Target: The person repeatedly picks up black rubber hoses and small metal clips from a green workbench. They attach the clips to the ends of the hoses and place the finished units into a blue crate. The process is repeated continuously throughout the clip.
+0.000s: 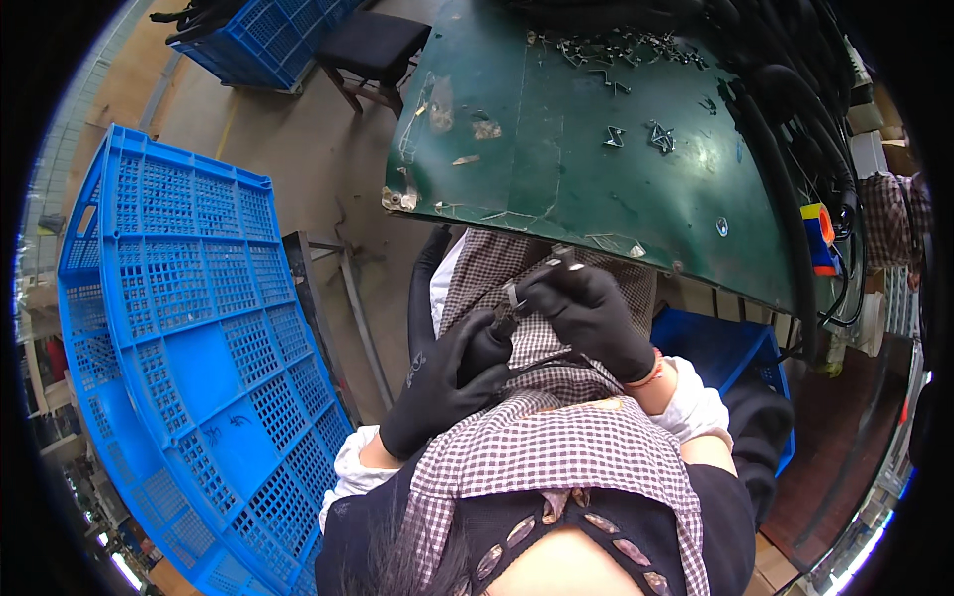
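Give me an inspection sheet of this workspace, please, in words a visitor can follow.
Surface: green tabletop, marked and scuffed.
Job's things: small metal piece at the right hand's fingertips; metal clips scattered on the tabletop's far part.
Clutter: pale scraps near the left edge.
Hands: both black-gloved; right hand pinching, left hand curled, its hold unclear.
Cables: black tubes or cables heaped at right.
Surroundings: blue crate at left, black stool beyond.

Obstacles: table (pixel 596 189) ahead, crate (pixel 199 363) leftward
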A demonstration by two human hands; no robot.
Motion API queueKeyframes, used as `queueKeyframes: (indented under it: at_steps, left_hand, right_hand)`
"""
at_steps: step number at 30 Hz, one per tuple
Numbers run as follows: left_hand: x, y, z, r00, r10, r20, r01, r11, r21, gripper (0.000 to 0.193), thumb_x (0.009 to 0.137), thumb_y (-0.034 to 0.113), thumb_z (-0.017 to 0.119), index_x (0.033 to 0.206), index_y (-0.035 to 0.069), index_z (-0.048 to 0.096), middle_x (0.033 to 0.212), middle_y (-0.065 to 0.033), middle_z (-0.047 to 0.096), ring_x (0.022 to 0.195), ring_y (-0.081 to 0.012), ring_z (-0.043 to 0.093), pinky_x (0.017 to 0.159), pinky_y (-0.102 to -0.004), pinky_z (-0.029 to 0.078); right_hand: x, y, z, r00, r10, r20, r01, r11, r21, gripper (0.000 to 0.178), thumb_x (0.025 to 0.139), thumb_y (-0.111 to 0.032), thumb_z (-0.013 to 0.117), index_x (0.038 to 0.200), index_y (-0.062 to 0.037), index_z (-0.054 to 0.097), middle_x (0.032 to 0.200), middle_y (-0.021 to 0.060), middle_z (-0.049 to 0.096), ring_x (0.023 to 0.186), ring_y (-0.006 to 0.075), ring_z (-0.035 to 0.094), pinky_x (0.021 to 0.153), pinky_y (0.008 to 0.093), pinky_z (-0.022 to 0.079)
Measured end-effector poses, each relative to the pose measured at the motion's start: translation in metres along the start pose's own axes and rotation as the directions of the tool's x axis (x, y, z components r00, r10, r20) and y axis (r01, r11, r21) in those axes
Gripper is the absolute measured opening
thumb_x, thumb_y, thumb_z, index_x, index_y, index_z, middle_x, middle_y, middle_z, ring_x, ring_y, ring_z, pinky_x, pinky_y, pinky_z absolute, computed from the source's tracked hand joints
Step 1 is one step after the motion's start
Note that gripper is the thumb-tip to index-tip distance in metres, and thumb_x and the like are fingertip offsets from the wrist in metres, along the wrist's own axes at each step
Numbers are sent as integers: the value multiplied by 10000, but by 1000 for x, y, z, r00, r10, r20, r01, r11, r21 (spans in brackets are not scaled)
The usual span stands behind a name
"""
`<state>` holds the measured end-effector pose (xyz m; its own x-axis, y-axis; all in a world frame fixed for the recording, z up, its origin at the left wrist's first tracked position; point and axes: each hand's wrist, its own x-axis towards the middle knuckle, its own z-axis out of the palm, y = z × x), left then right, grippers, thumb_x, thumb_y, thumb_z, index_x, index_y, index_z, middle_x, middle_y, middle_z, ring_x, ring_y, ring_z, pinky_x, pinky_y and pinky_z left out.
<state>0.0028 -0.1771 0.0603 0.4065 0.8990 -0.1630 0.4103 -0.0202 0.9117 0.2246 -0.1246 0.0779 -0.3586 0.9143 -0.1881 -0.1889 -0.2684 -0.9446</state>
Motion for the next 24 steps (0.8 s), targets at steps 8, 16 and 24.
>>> queueKeyframes:
  at_steps: [8,16,24]
  left_hand:
    - [15,-7,3,974,152,-166,-191,949,-250,389,926,117,575,1299,33,499,1249,-189,516,1182,-270,502,1028,-391,368]
    - [13,-19,-10,980,165,-112,-197,883,-426,360,848,38,682,1204,54,629,1201,-140,596,1295,-314,443,1020,-426,388]
    - [9,-11,1,979,85,-185,-157,893,-421,297,858,72,700,1147,14,659,1256,-146,532,1169,-235,533,963,-348,424]
  right_hand:
    - [-3,-34,-5,975,-40,218,61,994,-92,140,832,42,666,968,60,691,906,127,685,830,183,658,733,291,516]
    - [21,-49,3,826,-251,505,463,812,-355,361,679,-6,757,1035,-46,711,946,129,637,806,276,655,690,330,511]
    - [15,-11,11,863,-297,409,493,671,-553,329,667,-39,774,990,-40,713,957,111,652,758,233,662,699,293,537]
